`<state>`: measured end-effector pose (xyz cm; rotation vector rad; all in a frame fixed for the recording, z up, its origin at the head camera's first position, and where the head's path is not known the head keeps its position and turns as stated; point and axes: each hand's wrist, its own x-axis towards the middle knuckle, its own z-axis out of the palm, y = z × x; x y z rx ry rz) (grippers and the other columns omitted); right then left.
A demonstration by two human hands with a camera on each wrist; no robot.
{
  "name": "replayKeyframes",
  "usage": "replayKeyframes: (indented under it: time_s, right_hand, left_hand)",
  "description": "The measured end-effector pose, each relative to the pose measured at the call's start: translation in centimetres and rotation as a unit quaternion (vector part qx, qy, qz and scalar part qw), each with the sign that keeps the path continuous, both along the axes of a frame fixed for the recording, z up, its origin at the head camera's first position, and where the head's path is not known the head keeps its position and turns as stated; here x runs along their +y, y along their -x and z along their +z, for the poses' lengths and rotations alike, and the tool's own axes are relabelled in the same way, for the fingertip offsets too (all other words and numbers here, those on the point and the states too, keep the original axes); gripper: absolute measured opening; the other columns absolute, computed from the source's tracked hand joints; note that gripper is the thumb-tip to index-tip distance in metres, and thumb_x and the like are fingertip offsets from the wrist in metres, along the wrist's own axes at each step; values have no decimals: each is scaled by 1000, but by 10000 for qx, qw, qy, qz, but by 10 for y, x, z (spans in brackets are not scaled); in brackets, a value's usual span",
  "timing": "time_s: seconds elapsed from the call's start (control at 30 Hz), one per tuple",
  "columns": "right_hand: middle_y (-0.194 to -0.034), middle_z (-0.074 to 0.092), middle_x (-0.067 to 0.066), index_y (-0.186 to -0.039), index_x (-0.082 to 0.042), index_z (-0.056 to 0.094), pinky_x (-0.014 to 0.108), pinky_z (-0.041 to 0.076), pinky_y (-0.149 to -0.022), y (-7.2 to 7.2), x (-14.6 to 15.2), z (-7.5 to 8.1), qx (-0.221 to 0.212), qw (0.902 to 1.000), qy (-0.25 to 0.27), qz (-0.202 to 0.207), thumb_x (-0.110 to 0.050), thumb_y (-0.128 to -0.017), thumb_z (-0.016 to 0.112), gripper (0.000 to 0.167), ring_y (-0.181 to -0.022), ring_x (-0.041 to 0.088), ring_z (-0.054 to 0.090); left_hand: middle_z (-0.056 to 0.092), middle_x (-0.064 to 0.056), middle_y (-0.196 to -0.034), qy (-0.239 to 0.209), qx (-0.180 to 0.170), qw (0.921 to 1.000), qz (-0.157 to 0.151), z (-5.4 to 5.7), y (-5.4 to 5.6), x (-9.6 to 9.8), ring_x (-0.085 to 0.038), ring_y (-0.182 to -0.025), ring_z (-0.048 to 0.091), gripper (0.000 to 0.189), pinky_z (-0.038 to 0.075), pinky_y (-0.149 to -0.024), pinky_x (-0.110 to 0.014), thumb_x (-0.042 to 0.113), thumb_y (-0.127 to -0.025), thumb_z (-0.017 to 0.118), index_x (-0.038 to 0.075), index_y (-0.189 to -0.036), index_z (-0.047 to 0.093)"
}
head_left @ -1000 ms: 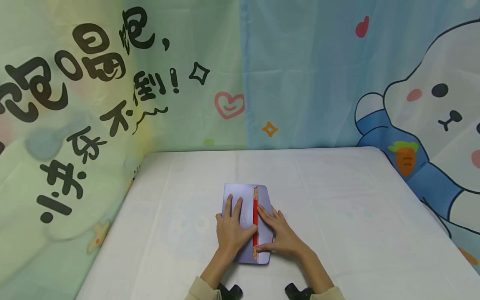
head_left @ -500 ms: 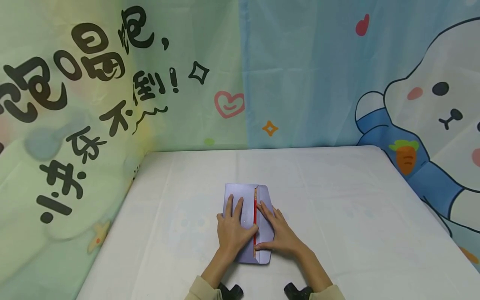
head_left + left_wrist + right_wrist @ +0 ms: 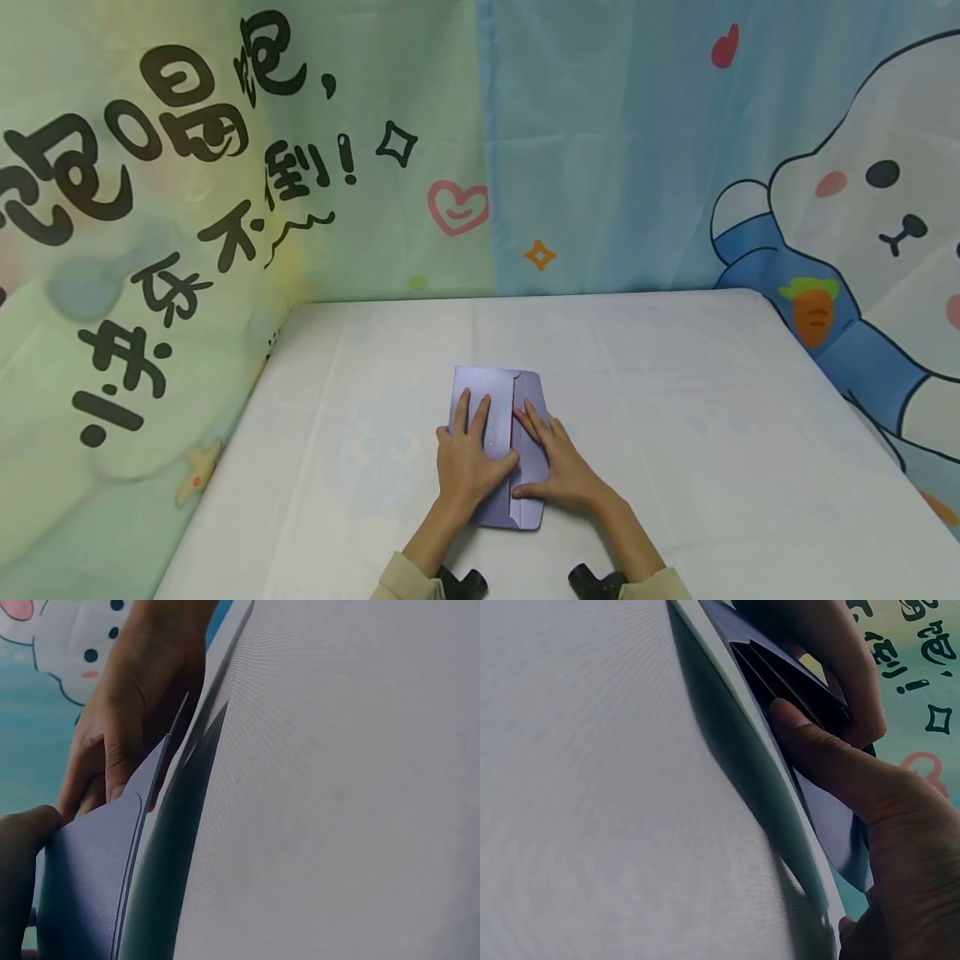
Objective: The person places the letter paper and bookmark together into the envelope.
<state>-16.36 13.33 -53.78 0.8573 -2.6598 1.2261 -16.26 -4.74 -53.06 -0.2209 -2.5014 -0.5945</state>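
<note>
A flat lavender paper envelope (image 3: 491, 387), with a narrow flap along its right side, lies upright on the white cloth. A thin red line shows at the flap's edge. My left hand (image 3: 468, 467) rests on the wide left panel, fingers spread and thumb reaching to the flap's edge. On the flap lies my right hand (image 3: 562, 467), its thumb and index finger at that same edge. In the right wrist view the right thumb (image 3: 817, 742) touches the envelope beside a dark gap between its layers. The left wrist view shows the envelope's lower end (image 3: 97, 855) between both hands.
A white cloth (image 3: 712, 467) covers the table. Behind stands a printed curtain (image 3: 600, 167) with a cartoon animal on the right and black lettering on the left. A black wrist device (image 3: 462, 583) sits by each sleeve.
The red strip between panel and flap has narrowed from a broad band to a thin line. The envelope and both hands have shifted slightly right in view.
</note>
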Motion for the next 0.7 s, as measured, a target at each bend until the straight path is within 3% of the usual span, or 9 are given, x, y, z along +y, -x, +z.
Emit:
replayKeyframes:
  time_s: [0.2, 0.4, 0.53, 0.7]
  right_hand:
    - [-150, 27, 2, -148, -14, 21, 60, 25, -97, -1, 0, 1, -70, 10000, -24, -54, -49, -59, 80, 112, -131, 40, 20]
    - [-147, 23, 22, -146, -10, 26, 57, 13, -103, -2, 2, 0, 45, 9998, -127, -113, -43, -67, 76, 99, -134, 39, 18]
    - [-144, 31, 24, -140, 2, 34, 60, 10, -102, -2, 5, -1, 362, 9991, -218, 1, -34, -70, 74, 88, -133, 41, 20]
    - [-139, 37, 23, -133, 8, 42, 60, 11, -102, -1, 7, -1, 367, 9979, -531, 63, -30, -73, 72, 78, -132, 41, 24]
  left_hand:
    - [38, -12, -142, 41, -271, 9996, 109, -1, 0, 0, -33, -74, 47, 81, 41, -57, -35, 48, -58, 69, 18, -131, 53]
    - [35, -14, -144, -73, -586, 9970, 503, -1, 2, 4, -39, -86, 47, 82, 40, -68, -45, 48, -60, 70, 14, -133, 51]
    - [36, -15, -143, 86, -639, 9956, 678, -1, 5, 8, -42, -92, 47, 85, 39, -71, -48, 49, -58, 70, 12, -133, 51]
    - [36, -16, -142, 288, -708, 9949, 664, -6, 8, 12, -43, -97, 45, 86, 38, -77, -48, 51, -58, 71, 10, -132, 52]
